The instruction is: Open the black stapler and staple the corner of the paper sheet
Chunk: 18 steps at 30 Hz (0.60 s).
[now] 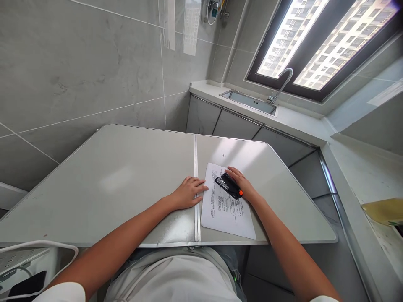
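A printed sheet of paper [228,214] lies on the right half of the white folding table, a little askew. Over its upper part is a black stapler [228,186] with an orange piece at its rear end. My right hand [242,182] is closed around the stapler's right side; part of the stapler is hidden under the fingers. Whether the stapler rests on the paper or hovers just above it, I cannot tell. My left hand [188,193] lies flat across the table's centre seam, fingers apart, with fingertips at the paper's left edge.
The folding table [132,167] has a metal-edged seam in its middle. Two tiny dark marks sit beyond the paper. Behind stand a counter with a sink [248,102] and faucet [281,86]. A white cable [47,242] and a dark phone-like object [29,286] are at lower left.
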Each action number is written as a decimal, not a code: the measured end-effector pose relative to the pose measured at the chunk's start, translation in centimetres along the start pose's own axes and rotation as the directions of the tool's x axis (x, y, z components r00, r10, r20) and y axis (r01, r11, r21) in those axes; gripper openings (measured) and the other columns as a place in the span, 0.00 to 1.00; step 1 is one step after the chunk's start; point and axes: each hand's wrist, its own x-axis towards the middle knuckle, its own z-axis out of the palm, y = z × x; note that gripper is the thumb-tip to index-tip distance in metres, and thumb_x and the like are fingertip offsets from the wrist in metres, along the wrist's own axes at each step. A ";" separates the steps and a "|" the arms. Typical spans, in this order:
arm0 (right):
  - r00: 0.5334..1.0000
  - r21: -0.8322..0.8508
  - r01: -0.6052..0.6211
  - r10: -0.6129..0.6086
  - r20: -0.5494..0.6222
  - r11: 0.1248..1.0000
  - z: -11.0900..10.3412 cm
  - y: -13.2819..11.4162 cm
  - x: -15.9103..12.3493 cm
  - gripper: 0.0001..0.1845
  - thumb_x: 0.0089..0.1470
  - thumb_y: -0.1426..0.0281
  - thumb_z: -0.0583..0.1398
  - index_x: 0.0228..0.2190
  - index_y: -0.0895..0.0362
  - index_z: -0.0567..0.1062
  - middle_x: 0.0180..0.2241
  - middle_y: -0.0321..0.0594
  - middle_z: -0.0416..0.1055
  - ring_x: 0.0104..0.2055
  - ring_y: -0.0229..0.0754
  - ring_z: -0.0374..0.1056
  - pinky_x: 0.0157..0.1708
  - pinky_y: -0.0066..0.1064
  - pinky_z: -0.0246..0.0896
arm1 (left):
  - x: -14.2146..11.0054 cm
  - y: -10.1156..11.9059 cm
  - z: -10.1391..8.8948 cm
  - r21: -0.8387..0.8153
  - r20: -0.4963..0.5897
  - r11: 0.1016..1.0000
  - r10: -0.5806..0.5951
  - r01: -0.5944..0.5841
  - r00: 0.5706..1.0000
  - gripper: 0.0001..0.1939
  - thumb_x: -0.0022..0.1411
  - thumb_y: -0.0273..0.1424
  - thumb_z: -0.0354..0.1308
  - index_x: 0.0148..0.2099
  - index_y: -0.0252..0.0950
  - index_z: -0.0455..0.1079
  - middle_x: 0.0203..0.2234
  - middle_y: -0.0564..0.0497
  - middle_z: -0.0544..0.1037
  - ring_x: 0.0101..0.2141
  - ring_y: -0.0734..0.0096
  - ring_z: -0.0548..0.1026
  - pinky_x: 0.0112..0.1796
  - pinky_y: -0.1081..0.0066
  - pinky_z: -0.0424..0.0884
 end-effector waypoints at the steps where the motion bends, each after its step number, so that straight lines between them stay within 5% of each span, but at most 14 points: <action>1: 1.000 0.006 0.001 -0.001 0.004 1.000 0.2 -0.1 0.0 0.25 0.68 0.69 0.51 0.63 0.48 0.70 0.70 0.41 0.58 0.74 0.53 0.50 0.69 0.56 0.53 | 0.0 -0.1 0.2 -0.010 0.019 1.000 0.000 0.000 1.000 0.24 0.70 0.36 0.56 0.66 0.48 0.68 0.67 0.48 0.68 0.66 0.52 0.63 0.67 0.45 0.54; 5: 0.999 0.022 0.028 -0.029 0.022 0.999 0.8 -0.4 0.4 0.25 0.69 0.67 0.51 0.63 0.46 0.69 0.71 0.37 0.56 0.75 0.51 0.46 0.71 0.56 0.48 | -0.1 -0.2 0.4 -0.073 0.078 0.997 0.026 -0.020 0.997 0.28 0.73 0.38 0.55 0.72 0.52 0.59 0.68 0.50 0.67 0.69 0.53 0.59 0.68 0.40 0.48; 9: 0.998 0.031 0.065 -0.065 0.015 0.997 1.9 -0.8 1.2 0.24 0.71 0.64 0.48 0.63 0.48 0.69 0.71 0.38 0.56 0.74 0.50 0.49 0.73 0.54 0.43 | 0.0 0.5 0.1 -0.059 0.054 0.996 0.064 -0.061 0.997 0.26 0.73 0.39 0.56 0.71 0.54 0.62 0.71 0.50 0.61 0.69 0.47 0.60 0.67 0.35 0.47; 13: 0.996 0.049 0.093 -0.094 0.001 0.994 2.9 -1.5 1.9 0.24 0.72 0.63 0.47 0.63 0.48 0.70 0.71 0.37 0.56 0.73 0.49 0.51 0.73 0.53 0.44 | 0.0 0.9 -1.3 -0.344 -0.068 0.933 0.091 -0.109 0.993 0.22 0.74 0.40 0.54 0.68 0.51 0.66 0.71 0.48 0.60 0.68 0.53 0.63 0.67 0.49 0.60; 18: 0.995 0.064 0.089 -0.091 0.035 0.994 3.6 -4.1 2.7 0.24 0.72 0.63 0.47 0.62 0.47 0.71 0.71 0.36 0.56 0.73 0.49 0.51 0.73 0.50 0.43 | -0.2 0.0 -2.9 -0.726 -0.194 0.687 -0.235 0.022 0.952 0.16 0.71 0.42 0.57 0.57 0.46 0.73 0.62 0.46 0.69 0.56 0.57 0.76 0.51 0.60 0.78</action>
